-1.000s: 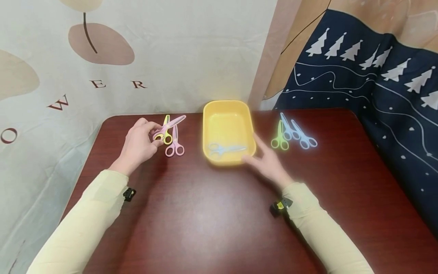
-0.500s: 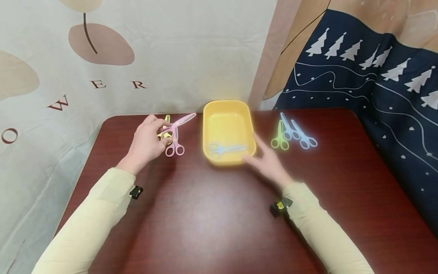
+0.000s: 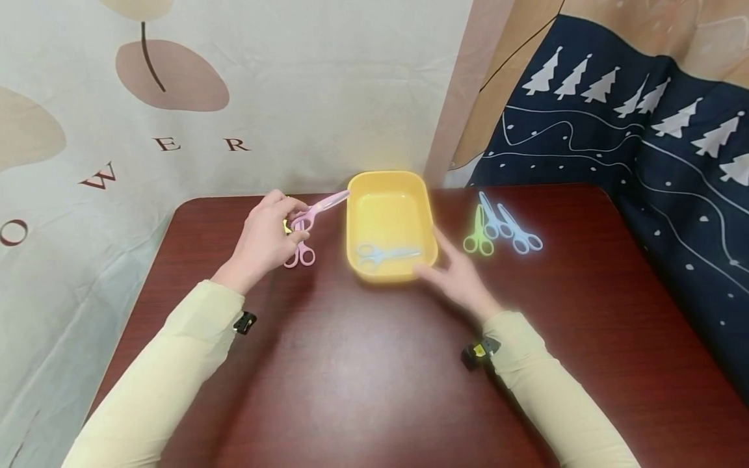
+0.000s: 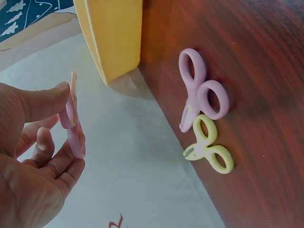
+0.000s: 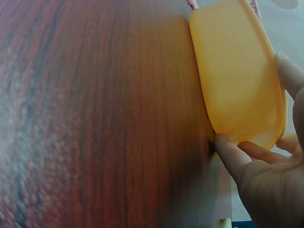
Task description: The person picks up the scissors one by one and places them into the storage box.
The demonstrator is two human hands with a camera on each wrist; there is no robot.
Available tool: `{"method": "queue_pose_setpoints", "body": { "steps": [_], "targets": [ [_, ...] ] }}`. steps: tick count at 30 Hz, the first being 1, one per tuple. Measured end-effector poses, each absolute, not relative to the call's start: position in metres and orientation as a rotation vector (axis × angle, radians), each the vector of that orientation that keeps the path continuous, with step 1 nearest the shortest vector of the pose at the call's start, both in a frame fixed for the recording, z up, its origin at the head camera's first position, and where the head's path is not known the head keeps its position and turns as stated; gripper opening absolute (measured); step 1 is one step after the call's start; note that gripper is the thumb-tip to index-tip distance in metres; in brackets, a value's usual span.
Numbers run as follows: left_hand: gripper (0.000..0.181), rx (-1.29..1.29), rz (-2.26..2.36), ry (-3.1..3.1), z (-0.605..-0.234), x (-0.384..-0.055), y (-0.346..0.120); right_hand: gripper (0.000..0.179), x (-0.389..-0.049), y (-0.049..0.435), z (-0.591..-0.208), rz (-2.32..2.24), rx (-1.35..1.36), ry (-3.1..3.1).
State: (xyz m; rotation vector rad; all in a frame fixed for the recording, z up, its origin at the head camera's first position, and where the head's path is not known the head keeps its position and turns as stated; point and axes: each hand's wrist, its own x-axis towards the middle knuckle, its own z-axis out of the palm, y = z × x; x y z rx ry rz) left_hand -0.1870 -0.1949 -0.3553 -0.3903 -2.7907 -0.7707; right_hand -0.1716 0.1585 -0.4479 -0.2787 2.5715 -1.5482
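Note:
My left hand (image 3: 266, 235) pinches a pair of pink scissors (image 3: 328, 203) by the handles, thumb against fingers. Their blade points right, its tip at the left rim of a yellow plastic bin (image 3: 388, 278). Inside the bin lies a pair of light blue scissors (image 3: 389, 253). My right hand (image 3: 459, 278) holds the bin's near right corner, with thumb and fingers on its outer wall and rim in the right wrist view. Below my left hand, a second pair of pink scissors (image 4: 192, 90) lies on the table beside yellow scissors (image 4: 207, 147), mostly hidden in the head view.
On the dark red wooden table (image 3: 363, 364), green scissors (image 3: 479, 237) and two pairs of blue scissors (image 3: 517, 231) lie right of the bin. A pale printed cloth (image 3: 328, 97) hangs behind the table, and a navy cloth (image 3: 597, 143) with white trees hangs at the right.
My left hand has lifted the pink scissors away from the pile and carried them right, up to the bin's left rim. My right hand and the bin have stayed in place.

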Motion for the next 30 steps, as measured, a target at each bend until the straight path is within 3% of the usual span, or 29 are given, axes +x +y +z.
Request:
{"method": "queue_pose_setpoints", "body": {
  "steps": [30],
  "targets": [
    [0.029,-0.523,-0.798,-2.815,-0.335,-0.202,-0.145,0.095,-0.171,0.158,-0.447,-1.536,-0.290,2.581]
  ]
}}
